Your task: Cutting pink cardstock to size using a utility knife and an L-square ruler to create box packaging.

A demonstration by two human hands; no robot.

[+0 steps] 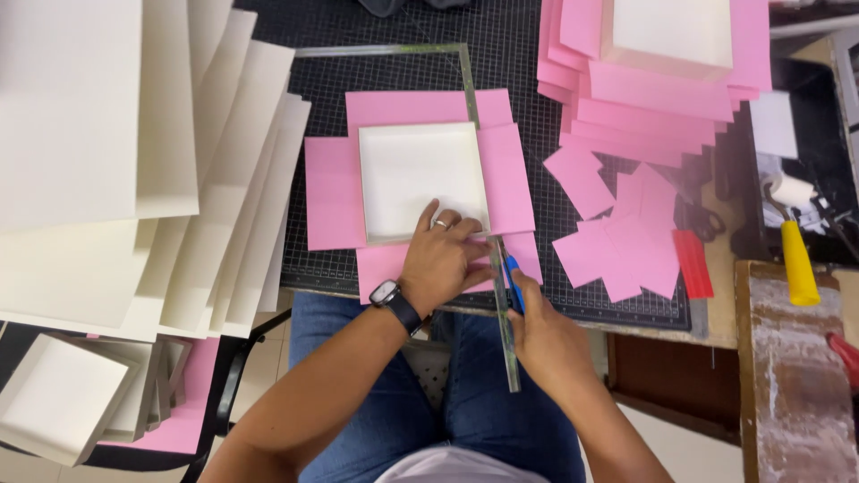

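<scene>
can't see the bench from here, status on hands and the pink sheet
Left hand pressing ruler onto pink sheet. Right hand holds blue knife at ruler edge. White box sits on sheet.

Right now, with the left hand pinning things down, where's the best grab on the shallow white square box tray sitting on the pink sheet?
Take the shallow white square box tray by its far rim, coming from the top edge, probably thumb inside and fingers outside. Its thin upright walls suit a pinch. The left hand covers the near corner, and the clear L-shaped ruler runs along its right wall, with the right hand beside it.
</scene>
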